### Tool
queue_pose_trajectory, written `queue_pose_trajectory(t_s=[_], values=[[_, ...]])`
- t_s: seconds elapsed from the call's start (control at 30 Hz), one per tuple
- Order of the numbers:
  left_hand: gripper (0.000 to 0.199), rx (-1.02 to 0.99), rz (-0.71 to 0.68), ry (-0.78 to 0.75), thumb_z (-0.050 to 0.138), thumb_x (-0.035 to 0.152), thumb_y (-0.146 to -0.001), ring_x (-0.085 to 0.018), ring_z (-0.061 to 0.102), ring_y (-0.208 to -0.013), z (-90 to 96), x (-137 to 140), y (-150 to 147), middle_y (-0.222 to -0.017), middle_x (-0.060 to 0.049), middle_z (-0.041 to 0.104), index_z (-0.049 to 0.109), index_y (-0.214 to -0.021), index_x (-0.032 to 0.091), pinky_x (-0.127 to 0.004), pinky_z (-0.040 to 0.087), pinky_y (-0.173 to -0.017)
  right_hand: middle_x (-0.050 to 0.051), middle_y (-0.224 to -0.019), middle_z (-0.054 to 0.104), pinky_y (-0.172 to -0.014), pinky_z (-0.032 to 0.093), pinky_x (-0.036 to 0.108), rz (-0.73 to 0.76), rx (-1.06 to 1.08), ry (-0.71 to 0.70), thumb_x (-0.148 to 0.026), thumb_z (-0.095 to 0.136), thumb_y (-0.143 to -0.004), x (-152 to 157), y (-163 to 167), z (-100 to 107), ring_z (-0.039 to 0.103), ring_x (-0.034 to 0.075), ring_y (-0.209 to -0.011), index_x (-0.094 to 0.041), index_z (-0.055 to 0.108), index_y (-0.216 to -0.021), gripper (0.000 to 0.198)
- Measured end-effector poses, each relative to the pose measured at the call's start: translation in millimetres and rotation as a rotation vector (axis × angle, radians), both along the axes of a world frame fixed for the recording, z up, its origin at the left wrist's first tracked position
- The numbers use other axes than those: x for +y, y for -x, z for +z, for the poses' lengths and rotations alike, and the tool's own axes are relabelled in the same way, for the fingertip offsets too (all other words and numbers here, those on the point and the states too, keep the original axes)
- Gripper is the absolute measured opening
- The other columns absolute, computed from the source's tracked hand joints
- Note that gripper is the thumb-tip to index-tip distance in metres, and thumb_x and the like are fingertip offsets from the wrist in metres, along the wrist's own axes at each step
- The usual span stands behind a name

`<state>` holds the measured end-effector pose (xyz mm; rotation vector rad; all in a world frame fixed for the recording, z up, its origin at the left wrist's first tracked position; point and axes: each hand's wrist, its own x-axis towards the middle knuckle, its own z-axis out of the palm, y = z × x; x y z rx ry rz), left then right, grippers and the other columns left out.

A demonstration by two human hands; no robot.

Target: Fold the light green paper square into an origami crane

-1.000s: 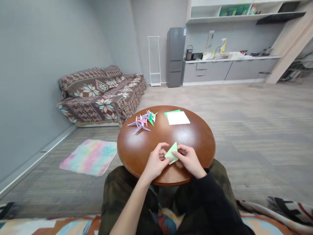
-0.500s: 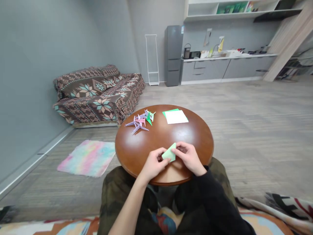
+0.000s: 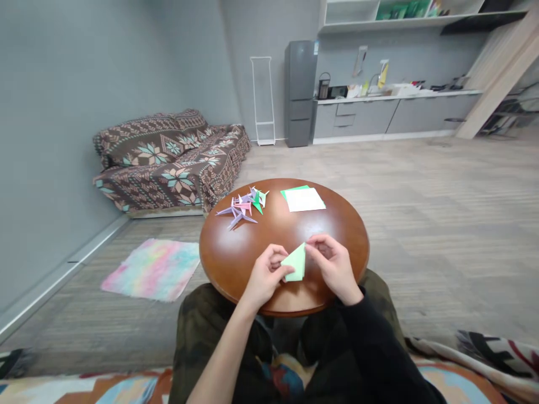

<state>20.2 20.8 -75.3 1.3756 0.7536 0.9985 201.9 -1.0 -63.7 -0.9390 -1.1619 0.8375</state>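
In the head view, below the frame's centre, the left hand (image 3: 267,276) pinches the left side of a folded pale-green paper (image 3: 297,261) over the round wooden tabletop (image 3: 229,261). The right hand (image 3: 334,266) pinches its top corner. Origami figures (image 3: 243,206) lie left of centre, paper sheets (image 3: 305,200) right of centre.

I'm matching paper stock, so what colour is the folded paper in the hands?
Pale green; the folded paper shows best in the head view.
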Motion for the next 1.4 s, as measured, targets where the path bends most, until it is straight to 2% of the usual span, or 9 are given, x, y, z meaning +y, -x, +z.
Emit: queue_pose_trajectory(t_s=[0.43, 0.67, 0.83, 0.97, 1.03, 1.13, 1.2, 1.27, 1.4], values=[[0.023, -0.043, -0.032, -0.013, 0.073, 0.026, -0.083, -0.011, 0.061, -0.065, -3.8, 2.2, 1.5, -0.076, 0.001, 0.065, 0.053, -0.089, 0.018, -0.022, 0.051, -0.059, -0.002, -0.075, 0.063, -0.056, 0.045, 0.024, 0.047, 0.024, 0.002, -0.028, 0.070, -0.088, -1.8, 1.2, -2.6, 0.057, 0.011, -0.060, -0.022, 0.061, -0.087, 0.011], [0.017, -0.003, -0.023, -0.046, 0.075, 0.026, -0.081, -0.014, 0.062, -0.068, -1.7, 0.6, 1.2, -0.075, 0.000, 0.065, 0.061, -0.082, 0.016, -0.025, 0.053, -0.064, 0.004, -0.088, 0.064, -0.065, 0.047, 0.029, 0.006, -0.190, -0.029, -0.029, 0.066, -0.091, -3.8, -0.5, -4.0, 0.060, 0.016, -0.073, -0.020, 0.066, -0.091, 0.008], [0.022, 0.067, -0.025, -0.132, 0.077, 0.034, -0.081, -0.017, 0.066, -0.077, 0.0, 0.5, 4.3, -0.084, -0.004, 0.072, 0.069, -0.089, 0.015, -0.028, 0.051, -0.076, -0.001, -0.069, 0.057, -0.055, 0.040, 0.027, 0.021, -0.194, 0.034, -0.029, 0.066, -0.090, -5.8, 0.4, -3.6, 0.050, 0.013, -0.059, -0.019, 0.065, -0.097, 0.012], [0.042, 0.079, -0.059, -0.255, 0.054, 0.051, -0.095, -0.023, 0.067, -0.089, -2.7, 2.8, 7.7, -0.096, -0.011, 0.075, 0.074, -0.094, 0.013, -0.033, 0.050, -0.086, -0.008, -0.056, 0.041, -0.050, 0.031, 0.026, -0.005, -0.256, 0.030, -0.024, 0.066, -0.088, -7.3, 2.1, -2.7, 0.037, 0.010, -0.050, -0.019, 0.066, -0.095, 0.009], [0.046, 0.085, -0.004, -0.272, 0.048, 0.051, -0.098, -0.022, 0.066, -0.087, -4.1, 3.3, 8.1, -0.094, -0.011, 0.074, 0.072, -0.087, 0.013, -0.032, 0.050, -0.084, -0.007, -0.057, 0.043, -0.051, 0.032, 0.026, 0.007, -0.261, 0.020, -0.023, 0.067, -0.087, -8.1, 3.6, -2.4, 0.038, 0.010, -0.051, -0.019, 0.066, -0.094, 0.008], [0.032, 0.092, 0.066, -0.224, 0.056, 0.045, -0.095, -0.018, 0.064, -0.079, -3.1, 2.0, 6.4, -0.086, -0.006, 0.072, 0.067, -0.091, 0.015, -0.028, 0.049, -0.076, -0.006, -0.060, 0.049, -0.051, 0.036, 0.026, 0.045, -0.225, 0.027, -0.025, 0.068, -0.086, -9.0, 7.0, -2.4, 0.044, 0.011, -0.051, -0.020, 0.063, -0.094, 0.010], [0.024, 0.066, 0.058, -0.170, 0.062, 0.039, -0.093, -0.017, 0.065, -0.079, -0.6, 0.1, 4.9, -0.086, -0.004, 0.072, 0.063, -0.102, 0.017, -0.027, 0.049, -0.077, -0.004, -0.067, 0.057, -0.052, 0.039, 0.025, 0.068, -0.173, 0.032, -0.025, 0.070, -0.085, -9.2, 9.5, -2.4, 0.050, 0.011, -0.054, -0.021, 0.061, -0.099, 0.017], [0.025, 0.048, 0.030, -0.137, 0.065, 0.035, -0.091, -0.017, 0.067, -0.083, 2.3, -1.7, 4.2, -0.089, -0.005, 0.073, 0.060, -0.107, 0.018, -0.027, 0.049, -0.079, -0.002, -0.076, 0.063, -0.053, 0.042, 0.025, 0.085, -0.127, 0.034, -0.025, 0.072, -0.084, -8.9, 11.4, -2.1, 0.054, 0.012, -0.057, -0.022, 0.059, -0.102, 0.023], [0.023, 0.066, -0.020, -0.147, 0.068, 0.037, -0.088, -0.018, 0.065, -0.082, 7.0, -3.3, 6.2, -0.089, -0.006, 0.070, 0.065, -0.096, 0.015, -0.027, 0.049, -0.077, -0.002, -0.075, 0.064, -0.050, 0.041, 0.025, 0.070, -0.072, 0.042, -0.029, 0.075, -0.081, -7.3, 12.6, -1.5, 0.050, 0.011, -0.052, -0.022, 0.058, -0.092, 0.021]])
